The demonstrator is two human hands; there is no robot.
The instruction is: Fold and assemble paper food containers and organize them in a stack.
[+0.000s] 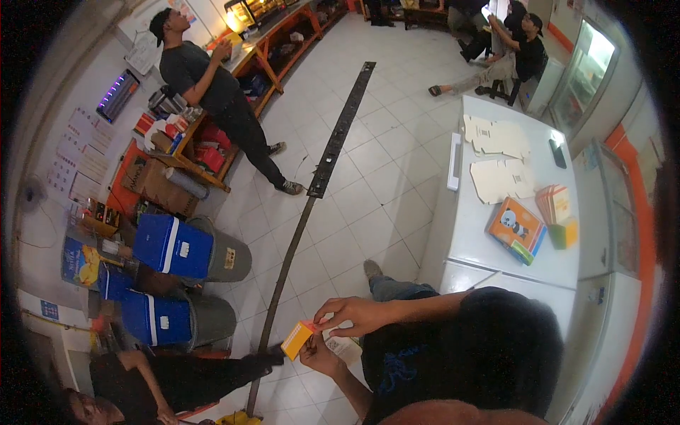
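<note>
Both my hands on a small orange box [297, 340], left of the white counter [496, 241].

My left hand [319, 354] grips the box from below, fingers closed on it; my right hand [354, 314] pinches its top edge. Flat cardboard sheets [499, 159] and an orange carton [516, 225] lie on the counter.

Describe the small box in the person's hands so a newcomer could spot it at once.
Start at the long dark strip crossing the white tiled floor and follow it to its near end. Just right of it, both hands hold a small orange-yellow box, far smaller than the blue coolers on its left.
</note>
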